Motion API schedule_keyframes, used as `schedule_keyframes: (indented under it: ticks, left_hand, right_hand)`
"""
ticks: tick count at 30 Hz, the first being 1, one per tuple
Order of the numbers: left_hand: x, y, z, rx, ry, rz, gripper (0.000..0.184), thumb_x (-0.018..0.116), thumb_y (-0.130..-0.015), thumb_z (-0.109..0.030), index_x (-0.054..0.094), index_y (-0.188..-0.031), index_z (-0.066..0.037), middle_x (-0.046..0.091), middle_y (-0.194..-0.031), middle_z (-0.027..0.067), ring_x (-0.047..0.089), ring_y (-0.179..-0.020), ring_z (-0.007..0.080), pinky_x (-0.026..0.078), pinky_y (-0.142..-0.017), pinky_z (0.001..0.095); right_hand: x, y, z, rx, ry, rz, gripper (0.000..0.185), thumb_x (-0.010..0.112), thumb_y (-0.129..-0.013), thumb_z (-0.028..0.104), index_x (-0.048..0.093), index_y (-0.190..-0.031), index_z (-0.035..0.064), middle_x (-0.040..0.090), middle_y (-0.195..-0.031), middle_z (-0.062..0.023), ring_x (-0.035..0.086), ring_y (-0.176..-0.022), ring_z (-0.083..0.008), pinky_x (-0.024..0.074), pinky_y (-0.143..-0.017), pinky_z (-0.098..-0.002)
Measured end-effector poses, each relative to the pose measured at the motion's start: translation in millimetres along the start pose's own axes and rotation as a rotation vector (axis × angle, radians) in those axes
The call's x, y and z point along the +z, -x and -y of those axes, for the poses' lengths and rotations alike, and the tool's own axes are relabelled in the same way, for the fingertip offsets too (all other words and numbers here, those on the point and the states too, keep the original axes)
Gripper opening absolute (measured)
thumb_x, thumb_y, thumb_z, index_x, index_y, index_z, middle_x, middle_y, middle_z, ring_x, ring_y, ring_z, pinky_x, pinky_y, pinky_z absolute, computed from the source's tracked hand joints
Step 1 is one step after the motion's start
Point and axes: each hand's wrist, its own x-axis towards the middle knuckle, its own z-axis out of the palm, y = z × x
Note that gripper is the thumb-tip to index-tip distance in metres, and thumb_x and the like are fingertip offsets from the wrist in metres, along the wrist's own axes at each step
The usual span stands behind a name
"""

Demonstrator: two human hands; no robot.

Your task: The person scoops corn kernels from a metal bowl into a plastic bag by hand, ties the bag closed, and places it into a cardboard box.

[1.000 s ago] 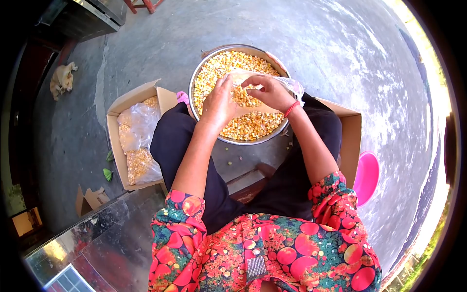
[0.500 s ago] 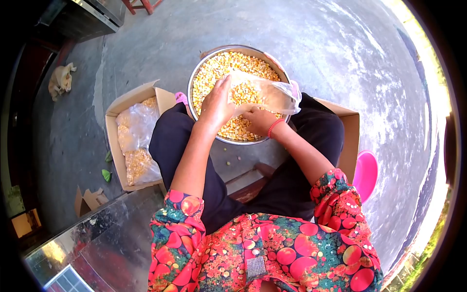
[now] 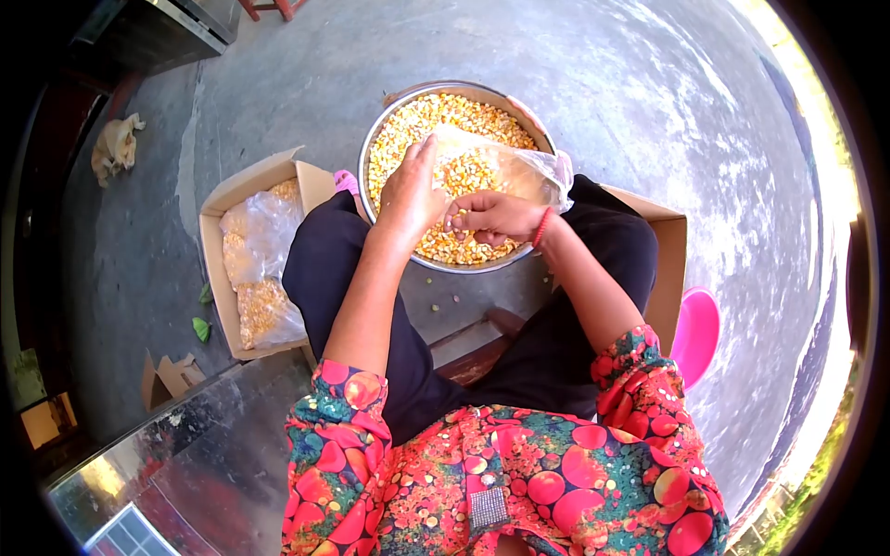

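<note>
Head view, clock read with your body at 6. The basin sat at 12, in front of your knees, with loose corn kernels spread across it. A clear plastic bag lay over the corn, running from the middle of the basin to its rim at 3, kernels showing at its 9 o'clock end. Your left hand was over the basin's 8 to 9 side, fingers straight and close together, right against that end of the bag; couldn't tell if they'd pinched the film. Your right hand, red bracelet at the wrist, was at the basin's 5, palm down, fingers half curled, tips just beside your left hand. Couldn't tell if it had any kernels.

Around you: at 9, a cardboard box with filled clear bags inside; at 3, another box, a pink tub just past it. Pale animal lay at 10 on the floor; red stool at 11, cut off by the edge.
</note>
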Motion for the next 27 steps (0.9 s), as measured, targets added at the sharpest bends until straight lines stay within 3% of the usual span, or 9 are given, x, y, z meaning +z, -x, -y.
schedule_keyframes:
  ticks: [6, 10, 12, 13, 18, 20, 22, 25, 27]
  left_hand:
    - [8.1, -0.3, 6.8, 0.044, -0.057, -0.001, 0.068, 0.063, -0.069, -0.003, 0.034, -0.132, -0.004, 0.043, -0.127, 0.0153, 0.054, -0.104, 0.0328, 0.045, -0.086, 0.0396]
    - [8.2, 0.8, 4.2, 0.061, -0.058, 0.014, 0.07, 0.062, -0.069, -0.003, 0.033, -0.132, -0.004, 0.043, -0.127, 0.0163, 0.053, -0.105, 0.0329, 0.045, -0.086, 0.0394]
    - [7.7, 0.2, 3.0, 0.049, -0.056, 0.027, 0.07, 0.062, -0.069, -0.003, 0.033, -0.132, -0.004, 0.043, -0.127, 0.0166, 0.052, -0.106, 0.0329, 0.045, -0.086, 0.0392]
    - [7.3, 0.2, 2.6, 0.051, -0.055, 0.021, 0.07, 0.062, -0.069, -0.003, 0.033, -0.132, -0.004, 0.043, -0.126, 0.0164, 0.052, -0.106, 0.0329, 0.045, -0.087, 0.0392]
    - [5.0, -0.2, -0.4, 0.053, -0.043, 0.011, 0.069, 0.06, -0.068, -0.002, 0.033, -0.132, -0.003, 0.044, -0.126, 0.016, 0.052, -0.106, 0.033, 0.045, -0.087, 0.0392]
    - [5.5, -0.5, -0.3, 0.06, -0.041, -0.011, 0.068, 0.059, -0.069, -0.001, 0.033, -0.132, -0.003, 0.044, -0.126, 0.0159, 0.052, -0.105, 0.0333, 0.045, -0.087, 0.039]
    - [3.9, -1.2, -1.7, 0.047, -0.039, -0.003, 0.068, 0.059, -0.068, -0.001, 0.033, -0.132, -0.003, 0.044, -0.126, 0.0161, 0.052, -0.105, 0.0335, 0.045, -0.087, 0.039]
    - [2.3, -1.9, -2.5, 0.022, -0.005, 0.011, 0.069, 0.059, -0.067, -0.001, 0.034, -0.132, -0.002, 0.044, -0.126, 0.0179, 0.05, -0.109, 0.0337, 0.042, -0.091, 0.0376]
    - [3.6, -1.1, -3.5, 0.016, 0.029, 0.018, 0.07, 0.06, -0.066, -0.001, 0.035, -0.132, -0.002, 0.044, -0.126, 0.0196, 0.047, -0.113, 0.0338, 0.04, -0.095, 0.0363]
  right_hand:
    - [-0.7, 21.7, 36.7, -0.279, -0.109, -0.197, 0.016, 0.049, -0.093, 0.019, 0.056, -0.099, 0.0061, 0.049, -0.073, 0.0028, 0.03, -0.043, 0.0001, 0.0201, -0.038, -0.0153]
    - [-18.5, 7.3, 31.2, -0.39, -0.098, -0.327, 0.017, 0.048, -0.093, 0.019, 0.056, -0.099, 0.0056, 0.052, -0.08, 0.002, 0.045, -0.057, -0.0021, 0.0361, -0.049, -0.0179]
    - [-23.9, -2.2, 23.2, -0.471, 0.352, -0.481, 0.016, 0.05, -0.091, 0.016, 0.057, -0.1, 0.0047, 0.057, -0.088, -0.0029, 0.055, -0.075, -0.0096, 0.0457, -0.064, -0.0244]
    - [-28.4, -6.8, 19.3, -0.73, 0.993, -0.638, 0.018, 0.054, -0.086, 0.013, 0.058, -0.101, 0.0037, 0.059, -0.095, -0.0092, 0.058, -0.087, -0.0167, 0.0475, -0.075, -0.0283]
    - [-16.5, 14.6, 29.9, -0.569, 1.007, -0.619, 0.018, 0.054, -0.084, 0.012, 0.061, -0.097, 0.0033, 0.061, -0.095, -0.0091, 0.06, -0.079, -0.0156, 0.0499, -0.065, -0.0262]
    - [5.5, 33.4, 44.5, -0.091, 0.519, -0.084, 0.018, 0.05, -0.087, 0.014, 0.062, -0.095, 0.0036, 0.063, -0.088, -0.0046, 0.059, -0.07, -0.0114, 0.0498, -0.055, -0.0235]
    - [12.5, 24.7, 29.0, 0.028, 0.527, 0.098, 0.021, 0.05, -0.088, 0.018, 0.063, -0.097, 0.0043, 0.063, -0.083, -0.004, 0.058, -0.064, -0.0092, 0.049, -0.048, -0.0223]
    - [13.0, -0.9, -10.7, 0.077, 0.795, -0.015, 0.024, 0.052, -0.085, 0.018, 0.059, -0.104, 0.0055, 0.062, -0.09, -0.0089, 0.061, -0.068, -0.0177, 0.0519, -0.054, -0.0312]
    - [7.8, -23.8, -49.4, -0.363, 1.357, -0.429, 0.031, 0.052, -0.081, 0.02, 0.056, -0.11, 0.0115, 0.058, -0.101, -0.0143, 0.061, -0.085, -0.0317, 0.0506, -0.072, -0.0391]
